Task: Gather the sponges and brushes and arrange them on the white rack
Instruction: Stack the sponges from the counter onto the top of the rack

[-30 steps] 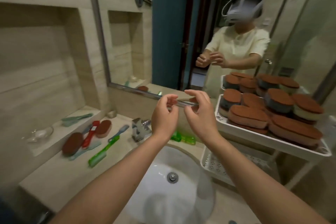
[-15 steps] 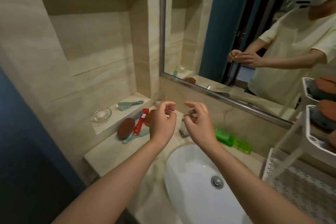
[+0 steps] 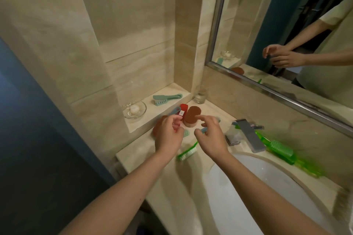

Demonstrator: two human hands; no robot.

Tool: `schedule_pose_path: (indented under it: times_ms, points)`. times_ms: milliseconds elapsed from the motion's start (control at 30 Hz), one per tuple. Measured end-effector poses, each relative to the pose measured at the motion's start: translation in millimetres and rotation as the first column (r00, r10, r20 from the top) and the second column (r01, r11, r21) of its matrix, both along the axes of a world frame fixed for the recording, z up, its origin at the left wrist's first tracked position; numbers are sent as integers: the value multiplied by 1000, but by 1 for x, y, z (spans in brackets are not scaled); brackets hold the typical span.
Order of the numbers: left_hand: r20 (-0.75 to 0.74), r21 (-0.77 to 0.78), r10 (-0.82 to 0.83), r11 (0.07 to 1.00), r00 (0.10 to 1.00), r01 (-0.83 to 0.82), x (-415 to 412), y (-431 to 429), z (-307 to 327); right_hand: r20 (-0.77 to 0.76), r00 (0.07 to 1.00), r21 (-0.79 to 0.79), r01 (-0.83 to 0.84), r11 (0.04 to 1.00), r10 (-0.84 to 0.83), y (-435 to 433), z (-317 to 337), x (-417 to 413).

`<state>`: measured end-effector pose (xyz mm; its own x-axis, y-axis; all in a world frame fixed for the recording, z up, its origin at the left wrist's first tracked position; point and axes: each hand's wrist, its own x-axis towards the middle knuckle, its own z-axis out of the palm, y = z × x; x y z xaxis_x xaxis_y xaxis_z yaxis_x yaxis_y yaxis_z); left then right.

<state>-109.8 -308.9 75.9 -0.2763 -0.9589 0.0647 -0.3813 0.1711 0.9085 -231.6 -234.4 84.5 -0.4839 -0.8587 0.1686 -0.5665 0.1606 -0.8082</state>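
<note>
Several sponges and brushes are left on the counter (image 3: 133,150), and the white rack is out of view, so I judge the gathering only partly done at best; how much is already racked cannot be told from here.

Largest of what remains is the bright green brush (image 3: 280,149) behind the sink (image 3: 267,187), along the counter's back edge under the mirror (image 3: 286,34); its long axis runs diagonally from beside the tap (image 3: 248,137) toward the right.

Next, a brown sponge (image 3: 192,115) lies near the counter's back left corner, just in front of the niche ledge (image 3: 168,99), its long axis running roughly front to back. A second brown sponge (image 3: 157,126) is mostly hidden behind the left hand.

A smaller green brush (image 3: 188,151) lies on the counter's left part below both hands, bristle end toward the front edge, handle pointing back and right. A red brush (image 3: 182,109) sits beside the first sponge, pointing back toward the niche.

On the ledge itself, a teal brush (image 3: 166,98) lies lengthwise, handle toward the right.

The left hand (image 3: 169,136) is loosely curled over the red brush and hidden sponge; whether it grips anything I cannot tell. The right hand (image 3: 211,135) hovers with fingers spread, near a pale blue handle (image 3: 203,130) whose full shape is hidden; contact is uncertain.
</note>
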Motion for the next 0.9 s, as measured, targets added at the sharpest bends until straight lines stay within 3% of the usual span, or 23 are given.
schedule_pose_path:
  times_ms: [300, 500, 900]
  points:
    - [225, 34, -7, 999, 974, 0, 13, -64, -46, -26, 999, 162, 46, 986, -42, -62, -42, -4]
    - [472, -2, -102, 993, 876, 116, 17, -95, -87, -62, 995, 344, 98, 934, -81, -107, -80, -15]
    - [606, -133, -127, 957, 786, 257, 20, -116, -132, -198, 980, 560, 118, 820, -5, -167, -120, -35]
